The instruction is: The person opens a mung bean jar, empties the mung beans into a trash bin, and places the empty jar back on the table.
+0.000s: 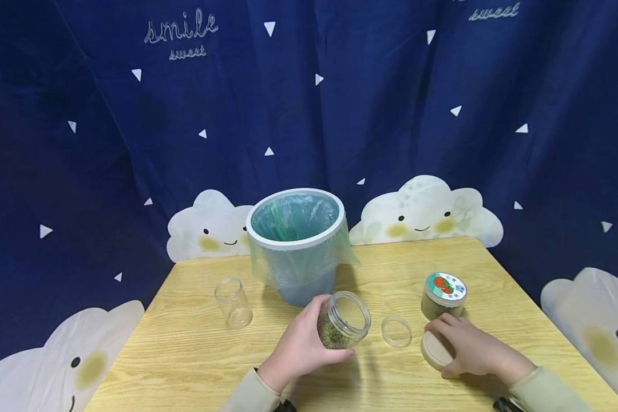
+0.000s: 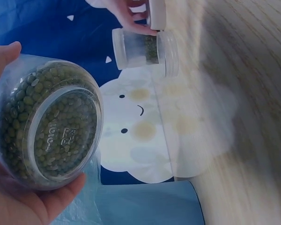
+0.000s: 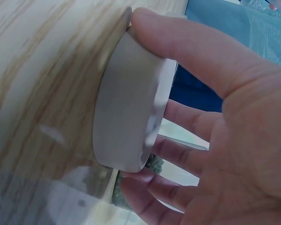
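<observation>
Fingers and thumb of the left hand (image 1: 300, 348) curl round a clear jar (image 1: 336, 327), which is held tilted so that its uncovered mouth leans to the right. Green beans (image 1: 332, 336) lie inside the jar, and the left wrist view shows them through its base. Farther right, the right hand (image 1: 470, 345) is spread as wide as a pale lid (image 1: 435, 350), with the thumb on one side of the rim and the fingers on the other; in the head view the lid lies on the table (image 1: 185, 355).

Across this wood-grain table, a clear empty cup (image 1: 234, 306) stands at the left. Next comes a blue bin (image 1: 309, 290) with a pale rim and a green liner (image 1: 298, 260), just behind the held jar. Right of that jar lies a clear round piece (image 1: 396, 332), then a second jar (image 1: 435, 309) stands upright under a tomato label (image 1: 446, 286), just behind the lid.

Behind hangs a dark blue curtain (image 1: 237, 120) with white triangles and smiling clouds (image 1: 427, 212).
</observation>
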Action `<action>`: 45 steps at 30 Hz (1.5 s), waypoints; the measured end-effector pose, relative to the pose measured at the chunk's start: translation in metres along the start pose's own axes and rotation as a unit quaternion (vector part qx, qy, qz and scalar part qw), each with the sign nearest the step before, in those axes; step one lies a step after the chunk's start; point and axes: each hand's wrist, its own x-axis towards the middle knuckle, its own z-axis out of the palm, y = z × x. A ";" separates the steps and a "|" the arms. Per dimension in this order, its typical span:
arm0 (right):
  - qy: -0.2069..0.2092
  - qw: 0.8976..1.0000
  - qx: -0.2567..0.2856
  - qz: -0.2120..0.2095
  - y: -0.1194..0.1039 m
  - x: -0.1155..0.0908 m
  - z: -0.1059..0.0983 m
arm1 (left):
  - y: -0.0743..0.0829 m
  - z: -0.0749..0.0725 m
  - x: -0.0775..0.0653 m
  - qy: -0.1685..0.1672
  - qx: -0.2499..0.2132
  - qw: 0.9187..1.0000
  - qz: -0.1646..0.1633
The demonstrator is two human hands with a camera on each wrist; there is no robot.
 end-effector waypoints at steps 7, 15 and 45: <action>0.003 1.000 0.000 0.002 0.000 -0.001 0.001 | -0.003 0.000 -0.001 0.007 -0.005 1.000 0.007; -0.002 1.000 -0.002 0.019 -0.004 -0.003 -0.003 | -0.004 -0.004 -0.003 0.018 -0.009 1.000 -0.001; 0.216 0.969 -0.050 -0.106 -0.038 0.026 -0.055 | -0.005 -0.013 -0.002 0.040 -0.010 0.999 0.005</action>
